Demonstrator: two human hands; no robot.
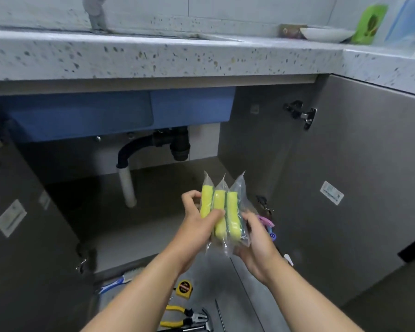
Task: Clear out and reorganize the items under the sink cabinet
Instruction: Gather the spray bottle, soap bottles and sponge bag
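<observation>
Yellow sponges (pixel 219 209), three, each in a clear plastic sleeve, are standing upright side by side in mid-air before the open under-sink cabinet (pixel 249 140), with both grips holding them
Left grip (pixel 197 224): fingers are curling round the left edge of the set, thumb pressing across the front of the first two
Right grip (pixel 256 245): is clasping the lower right of the wrappers, fingers curling behind them
Pink and purple oddments (pixel 267 222): are showing just past the right grip, too blurred to identify
Floor, under the forearms: yellow tape measure (pixel 184 289), yellow-handled pliers (pixel 177 316) and a blue-and-white brush (pixel 113 285) are lying near one another
Cabinet interior: a black drain trap (pixel 180 144) is hanging beneath the blue sink basin (pixel 120 113), with a white pipe (pixel 127 185) running down from it
Speckled stone counter (pixel 153 56): is carrying a white dish (pixel 326 34) at the right
</observation>
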